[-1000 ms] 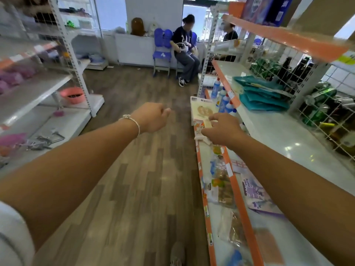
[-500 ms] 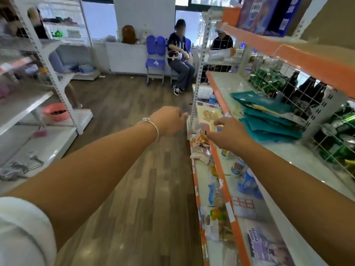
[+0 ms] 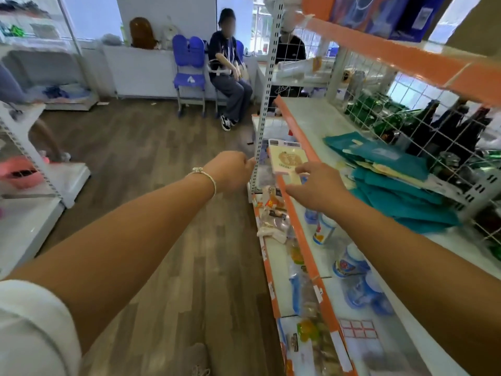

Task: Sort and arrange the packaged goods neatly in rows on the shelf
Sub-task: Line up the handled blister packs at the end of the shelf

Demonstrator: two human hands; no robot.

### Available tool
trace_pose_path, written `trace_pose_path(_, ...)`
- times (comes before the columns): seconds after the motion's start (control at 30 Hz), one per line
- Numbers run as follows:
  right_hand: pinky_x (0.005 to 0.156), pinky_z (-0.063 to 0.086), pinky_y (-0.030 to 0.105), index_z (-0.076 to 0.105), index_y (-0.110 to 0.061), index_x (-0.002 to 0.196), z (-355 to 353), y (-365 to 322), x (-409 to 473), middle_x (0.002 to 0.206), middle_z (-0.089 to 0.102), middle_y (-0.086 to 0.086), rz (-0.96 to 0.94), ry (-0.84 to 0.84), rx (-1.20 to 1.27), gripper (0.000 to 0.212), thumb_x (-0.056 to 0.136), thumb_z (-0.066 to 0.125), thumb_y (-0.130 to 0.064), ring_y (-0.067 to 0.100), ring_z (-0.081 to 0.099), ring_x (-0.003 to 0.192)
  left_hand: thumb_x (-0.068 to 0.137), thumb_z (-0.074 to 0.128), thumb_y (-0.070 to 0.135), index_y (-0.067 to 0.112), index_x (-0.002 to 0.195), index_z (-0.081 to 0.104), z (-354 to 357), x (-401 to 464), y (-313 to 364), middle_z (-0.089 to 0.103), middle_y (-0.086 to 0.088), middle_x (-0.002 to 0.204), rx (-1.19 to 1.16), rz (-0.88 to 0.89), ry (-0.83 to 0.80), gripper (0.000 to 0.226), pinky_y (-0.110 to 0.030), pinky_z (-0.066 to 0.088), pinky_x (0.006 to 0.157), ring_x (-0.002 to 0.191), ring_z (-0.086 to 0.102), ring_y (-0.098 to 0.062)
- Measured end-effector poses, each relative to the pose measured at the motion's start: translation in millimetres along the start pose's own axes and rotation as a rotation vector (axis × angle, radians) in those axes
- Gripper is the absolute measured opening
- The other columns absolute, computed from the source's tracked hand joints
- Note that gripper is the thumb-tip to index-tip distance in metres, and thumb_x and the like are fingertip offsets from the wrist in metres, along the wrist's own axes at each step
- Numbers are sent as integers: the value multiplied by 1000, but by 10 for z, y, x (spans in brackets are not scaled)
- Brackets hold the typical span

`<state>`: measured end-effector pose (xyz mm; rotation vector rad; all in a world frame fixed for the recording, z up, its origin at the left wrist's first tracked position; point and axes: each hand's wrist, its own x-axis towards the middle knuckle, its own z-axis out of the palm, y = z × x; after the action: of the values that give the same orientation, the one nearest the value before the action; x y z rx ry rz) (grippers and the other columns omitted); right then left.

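A cream packet with a brown picture point(image 3: 288, 159) lies at the far end of the lower shelf point(image 3: 273, 264). My right hand point(image 3: 318, 187) reaches to it with fingers apart, the fingertips touching its near edge. My left hand point(image 3: 230, 170) hovers as a closed fist over the aisle beside the shelf's upright post point(image 3: 267, 99), with nothing visible in it. Small snack packs point(image 3: 272, 222) and clear packets point(image 3: 305, 328) lie loosely along the lower shelf. Blue-and-white bottles point(image 3: 351, 263) lie on the middle shelf point(image 3: 311, 118) under my right forearm.
A stack of teal bags point(image 3: 401, 185) sits on the middle shelf against a wire mesh, with green bottles point(image 3: 379, 118) behind it. A person point(image 3: 230, 69) sits beside a blue chair point(image 3: 189, 66) at the aisle's end. A white shelf unit with a pink basin point(image 3: 16, 172) stands on the left.
I have moved forward along the aisle, so the shelf end is closer. My right hand's fingers have spread and reached the cream packet. The left fist has stayed beside the post.
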<state>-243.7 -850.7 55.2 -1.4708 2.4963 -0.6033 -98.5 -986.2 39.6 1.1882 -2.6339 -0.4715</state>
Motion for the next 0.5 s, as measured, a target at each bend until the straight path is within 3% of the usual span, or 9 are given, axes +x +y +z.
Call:
trace_pose_path(0.2, 91, 45, 28, 52, -16, 138, 63, -404, 947, 141, 52, 3, 50, 7, 19, 57, 86, 65, -36, 20, 55, 112, 104, 28, 32, 5, 92, 57, -295, 993, -374, 63, -17, 99, -13, 29, -24, 41, -34, 43, 77, 96, 59, -34)
trace_pose_path(0.27, 93, 43, 28, 51, -16, 138, 63, -486, 1219, 142, 51, 4, 66, 28, 32, 59, 84, 66, -34, 23, 54, 118, 103, 28, 35, 6, 88, 56, -382, 1310, -516, 62, -14, 91, -41, 20, -5, 43, -32, 42, 74, 89, 58, -32)
trace_pose_path(0.37, 84, 44, 25, 52, -18, 138, 94, -543, 1551, 142, 51, 5, 94, 56, 57, 60, 83, 68, -33, 24, 57, 115, 104, 27, 36, -2, 85, 62, -467, 1715, -662, 66, -20, 88, -114, 30, -29, 55, -35, 46, 74, 83, 60, -33)
trace_pose_path(0.5, 83, 38, 22, 53, -19, 137, 130, -518, 1949, 139, 53, 4, 120, 71, 71, 59, 82, 67, -35, 23, 55, 118, 105, 26, 32, 4, 83, 53, -420, 2141, -717, 64, -19, 91, -166, 46, -71, 45, -34, 41, 68, 83, 58, -33)
